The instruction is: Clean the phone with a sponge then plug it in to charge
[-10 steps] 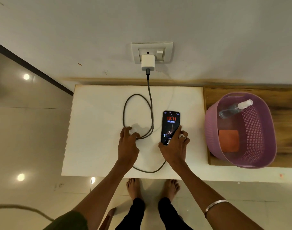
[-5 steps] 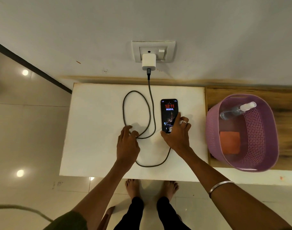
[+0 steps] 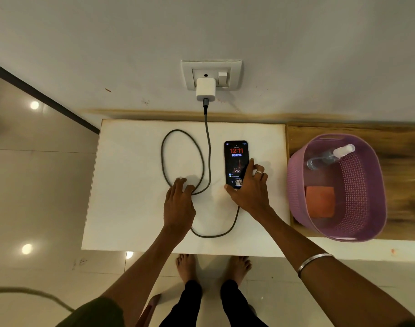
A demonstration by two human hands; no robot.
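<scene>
A black phone lies screen up and lit on the white table. My right hand grips its lower end, thumb on the left edge and fingers on the right. A grey cable drops from the white charger in the wall socket, loops on the table and runs under my right hand to the phone's bottom end; the plug itself is hidden. My left hand rests flat, fingers spread, on the spot where the loop crosses. An orange sponge lies in the purple basket.
The basket stands on a wooden board right of the table and also holds a clear spray bottle. The wall is directly behind the table. My bare feet stand on the tiled floor below the table's front edge.
My right hand has slid the phone away from me toward the wall, pulling the cable's near bend along. My left hand stays on the cable loop, fingers now flatter.
</scene>
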